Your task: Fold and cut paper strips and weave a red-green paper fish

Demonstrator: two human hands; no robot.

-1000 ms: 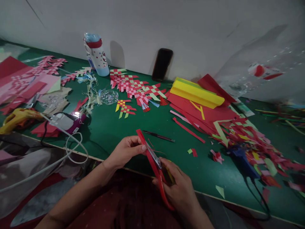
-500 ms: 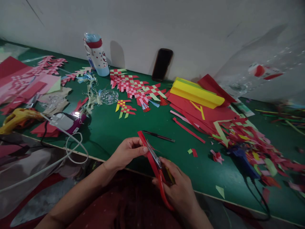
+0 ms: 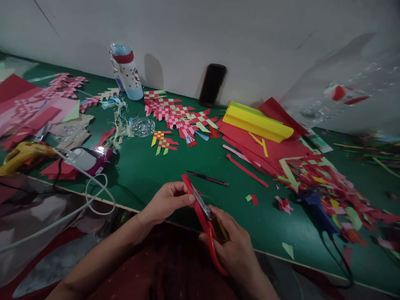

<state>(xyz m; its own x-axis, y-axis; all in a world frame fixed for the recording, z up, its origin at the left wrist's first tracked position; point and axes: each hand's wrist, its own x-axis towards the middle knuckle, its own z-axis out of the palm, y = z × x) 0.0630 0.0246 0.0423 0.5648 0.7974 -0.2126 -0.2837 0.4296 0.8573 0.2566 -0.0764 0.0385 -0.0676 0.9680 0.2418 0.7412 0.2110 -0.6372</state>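
left hand [image 3: 167, 202]: pinches red strip [image 3: 188, 186] | right hand [image 3: 235, 248]: grips scissors [image 3: 206, 221]

Scissors [image 3: 202, 208]: smooth bright metal blades; glossy red plastic handles. Strip [image 3: 186, 182]: red paper, matt. Table [image 3: 146, 171]: green top, matt, whether cloth or mat cannot tell; pale edge, wood-like. Woven pieces [image 3: 179, 114]: matt paper in red, pink, pale green. Yellow stack [image 3: 256, 121]: smooth paper sheets, slight sheen. Bottle [image 3: 126, 75]: glossy plastic. Phone [image 3: 213, 84]: glossy black. Cable [image 3: 113, 199]: smooth white plastic. Bag [image 3: 343, 79]: clear shiny film. Wall [image 3: 250, 33]: matt white.
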